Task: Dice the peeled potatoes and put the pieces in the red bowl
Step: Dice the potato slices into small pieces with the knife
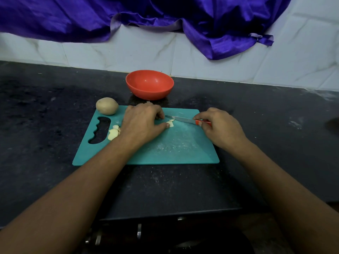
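On the teal cutting board [176, 147] my left hand [142, 122] pinches a small pale potato piece [170, 124] between thumb and fingers. My right hand [218, 127] grips the red handle of a small knife [183, 119], whose blade points left and lies at the piece. Several cut potato slices [114, 132] lie beside the board's handle slot. A whole potato [107, 105] sits at the board's far left corner. The red bowl [149, 84] stands behind the board, and I see nothing inside it.
The board lies on a dark stone counter [45, 116]. A white tiled wall [128, 52] runs behind it, with purple cloth [165, 11] hanging over it. The counter's front edge and metal knobs [139, 233] show below.
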